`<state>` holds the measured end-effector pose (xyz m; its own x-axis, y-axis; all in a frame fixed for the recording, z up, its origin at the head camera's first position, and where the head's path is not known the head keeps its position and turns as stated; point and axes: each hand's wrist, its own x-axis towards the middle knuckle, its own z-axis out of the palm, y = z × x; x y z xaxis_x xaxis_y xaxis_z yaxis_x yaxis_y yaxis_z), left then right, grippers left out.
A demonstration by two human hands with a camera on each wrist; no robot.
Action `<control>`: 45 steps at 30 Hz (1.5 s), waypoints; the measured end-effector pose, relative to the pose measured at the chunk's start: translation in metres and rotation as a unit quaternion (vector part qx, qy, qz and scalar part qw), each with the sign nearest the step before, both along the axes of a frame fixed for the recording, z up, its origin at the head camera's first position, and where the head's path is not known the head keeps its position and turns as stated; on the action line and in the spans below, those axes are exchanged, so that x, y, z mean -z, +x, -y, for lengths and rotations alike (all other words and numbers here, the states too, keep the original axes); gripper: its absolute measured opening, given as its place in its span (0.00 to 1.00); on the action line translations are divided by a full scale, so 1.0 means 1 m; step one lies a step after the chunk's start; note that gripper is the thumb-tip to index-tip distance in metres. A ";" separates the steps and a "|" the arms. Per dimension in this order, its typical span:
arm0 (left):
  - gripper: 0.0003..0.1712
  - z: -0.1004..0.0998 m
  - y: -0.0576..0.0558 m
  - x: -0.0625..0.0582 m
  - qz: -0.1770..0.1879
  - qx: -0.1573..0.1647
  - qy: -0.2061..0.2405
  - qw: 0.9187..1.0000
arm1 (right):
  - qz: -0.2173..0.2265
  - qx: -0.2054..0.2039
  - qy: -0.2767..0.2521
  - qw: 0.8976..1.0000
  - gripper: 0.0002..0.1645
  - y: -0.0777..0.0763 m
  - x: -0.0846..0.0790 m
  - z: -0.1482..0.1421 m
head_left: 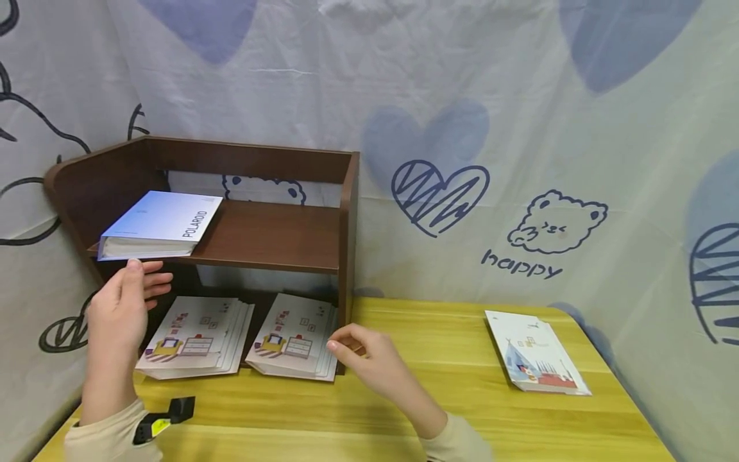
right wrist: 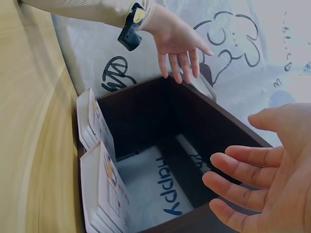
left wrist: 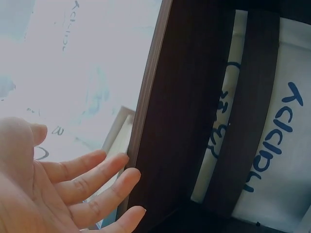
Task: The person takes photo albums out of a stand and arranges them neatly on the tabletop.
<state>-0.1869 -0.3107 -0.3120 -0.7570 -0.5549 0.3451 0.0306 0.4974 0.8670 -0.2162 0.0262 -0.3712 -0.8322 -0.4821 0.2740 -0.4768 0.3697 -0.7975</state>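
Observation:
On the upper board of a dark brown two-tier shelf (head_left: 271,234) lies a blue-white album (head_left: 161,217) marked POLAROID, its front corner jutting past the board's edge. My left hand (head_left: 122,305) is just below that corner, fingers loosely spread and holding nothing; the left wrist view shows its fingertips (left wrist: 129,177) by the board's edge. Below, two stacks of illustrated albums lie side by side, a left stack (head_left: 193,337) and a right stack (head_left: 291,337). Close to the right stack's right side is my right hand (head_left: 369,356), its fingers relaxed with nothing in them.
Another illustrated album (head_left: 537,356) lies toward the right end of the yellow wood-grain table (head_left: 427,340). Behind the table hangs a pale cloth (head_left: 427,77) with hearts and a bear drawing. The shelf's right side panel (head_left: 348,237) stands beside the right stack.

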 end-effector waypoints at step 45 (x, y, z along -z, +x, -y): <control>0.25 0.052 -0.006 0.023 -0.245 0.377 0.613 0.649 | 0.010 -0.073 0.001 0.997 0.16 -0.010 0.004 0.077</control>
